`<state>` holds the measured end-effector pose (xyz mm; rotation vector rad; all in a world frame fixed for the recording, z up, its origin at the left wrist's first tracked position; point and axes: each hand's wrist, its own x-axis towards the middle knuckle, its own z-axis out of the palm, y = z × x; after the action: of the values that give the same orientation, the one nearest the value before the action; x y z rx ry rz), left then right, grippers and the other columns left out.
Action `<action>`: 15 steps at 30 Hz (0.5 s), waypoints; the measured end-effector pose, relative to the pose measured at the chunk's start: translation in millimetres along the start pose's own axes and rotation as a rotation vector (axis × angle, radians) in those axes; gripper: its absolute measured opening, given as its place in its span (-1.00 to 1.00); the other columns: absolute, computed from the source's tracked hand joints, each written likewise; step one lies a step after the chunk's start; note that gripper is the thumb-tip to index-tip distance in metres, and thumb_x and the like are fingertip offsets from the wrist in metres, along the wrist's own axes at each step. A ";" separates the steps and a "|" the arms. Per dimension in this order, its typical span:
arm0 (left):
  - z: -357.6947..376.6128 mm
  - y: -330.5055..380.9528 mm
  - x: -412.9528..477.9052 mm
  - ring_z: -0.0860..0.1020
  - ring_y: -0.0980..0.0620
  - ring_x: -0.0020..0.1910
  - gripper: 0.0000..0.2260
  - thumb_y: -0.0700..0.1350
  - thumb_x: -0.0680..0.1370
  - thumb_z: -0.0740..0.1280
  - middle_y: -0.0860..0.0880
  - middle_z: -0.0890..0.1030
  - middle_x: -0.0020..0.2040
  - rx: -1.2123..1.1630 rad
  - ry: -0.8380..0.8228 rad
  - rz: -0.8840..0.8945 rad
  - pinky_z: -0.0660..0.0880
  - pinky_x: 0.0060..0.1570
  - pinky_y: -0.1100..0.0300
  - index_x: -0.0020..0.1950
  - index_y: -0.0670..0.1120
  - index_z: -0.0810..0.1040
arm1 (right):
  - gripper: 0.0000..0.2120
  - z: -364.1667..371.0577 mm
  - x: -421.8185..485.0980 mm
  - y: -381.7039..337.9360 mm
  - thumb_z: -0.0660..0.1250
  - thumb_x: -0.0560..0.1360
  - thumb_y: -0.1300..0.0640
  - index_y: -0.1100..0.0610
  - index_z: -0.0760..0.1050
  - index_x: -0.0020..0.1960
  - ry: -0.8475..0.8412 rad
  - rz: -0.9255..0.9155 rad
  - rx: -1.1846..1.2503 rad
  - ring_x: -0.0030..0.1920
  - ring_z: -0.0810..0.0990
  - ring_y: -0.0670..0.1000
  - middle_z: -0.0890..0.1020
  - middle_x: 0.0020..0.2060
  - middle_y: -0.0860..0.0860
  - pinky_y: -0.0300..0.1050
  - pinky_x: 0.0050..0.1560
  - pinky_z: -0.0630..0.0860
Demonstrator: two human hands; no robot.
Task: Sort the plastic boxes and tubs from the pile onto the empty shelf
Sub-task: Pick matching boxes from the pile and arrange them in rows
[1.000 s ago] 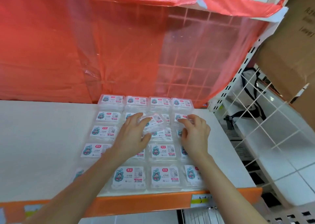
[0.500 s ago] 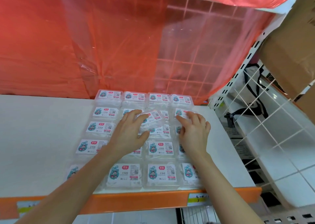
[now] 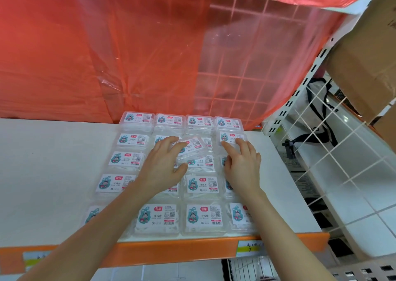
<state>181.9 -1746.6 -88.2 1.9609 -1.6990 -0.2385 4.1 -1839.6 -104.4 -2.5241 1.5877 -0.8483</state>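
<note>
Measured against the back row of boxes (image 3: 199, 121), my right grip (image 3: 243, 165) now lies a touch farther from it, its fingers (image 3: 241, 148) spread wider than a second ago, so more of the label (image 3: 229, 135) shows on the box (image 3: 244, 135) under its fingertips. The row itself sits slightly higher in my view than before.

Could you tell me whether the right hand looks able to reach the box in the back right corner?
Probably yes: the right hand rests on the second-row box directly in front of the corner box, nothing lies between, and the red sheet hangs behind it.
</note>
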 end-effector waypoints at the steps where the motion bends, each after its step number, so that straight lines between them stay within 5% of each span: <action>1: 0.0 0.0 0.1 0.33 -0.20 0.32 -0.46 0.01 0.38 0.21 -0.19 0.38 0.34 0.002 0.002 0.001 0.28 0.28 -0.03 0.34 -0.14 0.42 | -0.58 -0.8 0.2 -0.3 0.21 0.33 0.29 0.10 0.60 0.13 -0.011 0.007 0.012 0.18 0.47 0.38 0.55 0.13 0.28 0.42 0.05 0.37; 9: -1.5 2.1 -0.1 0.29 -0.16 0.35 -0.43 0.03 0.38 0.19 -0.16 0.35 0.36 0.013 -0.015 -0.011 0.24 0.31 0.00 0.37 -0.12 0.39 | -0.56 -6.9 1.3 0.9 0.17 0.52 0.27 0.02 0.40 0.37 -0.143 0.030 0.000 0.45 0.12 0.21 0.29 0.42 0.16 0.27 0.34 0.07; 15: -2.0 2.5 -0.8 0.31 -0.17 0.34 -0.42 0.12 0.42 0.10 -0.18 0.37 0.35 0.020 -0.007 -0.002 0.27 0.29 -0.03 0.36 -0.14 0.41 | -0.55 -11.1 0.9 -1.2 0.15 0.53 0.24 0.00 0.35 0.40 -0.180 0.031 0.011 0.47 0.08 0.18 0.25 0.44 0.13 0.20 0.38 0.10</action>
<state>180.5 -1745.5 -85.5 1.9780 -1.7107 -0.2306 0.2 -1837.1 -94.2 -2.4804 1.5573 -0.6047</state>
